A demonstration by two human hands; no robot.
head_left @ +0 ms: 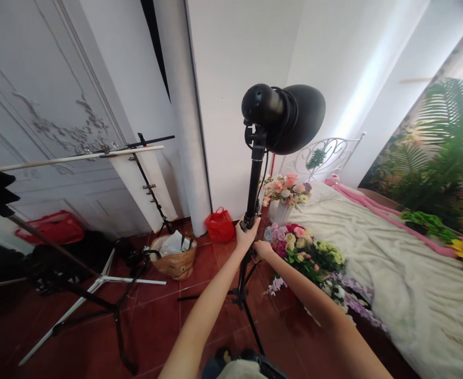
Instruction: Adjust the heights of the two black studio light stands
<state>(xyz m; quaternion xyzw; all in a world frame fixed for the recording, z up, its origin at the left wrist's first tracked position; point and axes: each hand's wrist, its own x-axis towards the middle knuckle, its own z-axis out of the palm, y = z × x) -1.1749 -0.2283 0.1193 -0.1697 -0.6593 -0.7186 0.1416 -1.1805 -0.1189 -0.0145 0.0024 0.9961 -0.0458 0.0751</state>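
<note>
A black light stand (253,184) rises upright in front of me, its legs spread on the floor. On top sits a black studio light (282,116) with a round reflector facing right and a cable hanging down. My left hand (247,234) is closed around the pole just below a clamp collar. Lower down and to the right, my right hand (263,250) is also closed at the pole, its fingertips partly hidden. Flowers (298,245) stand just beyond the right hand.
To the right lies a bed with a cream blanket (345,226). A wicker basket (179,263) and a red bag (220,226) sit behind the stand. Other stands with white legs (97,284) occupy the left floor. A wall (239,105) closes the back.
</note>
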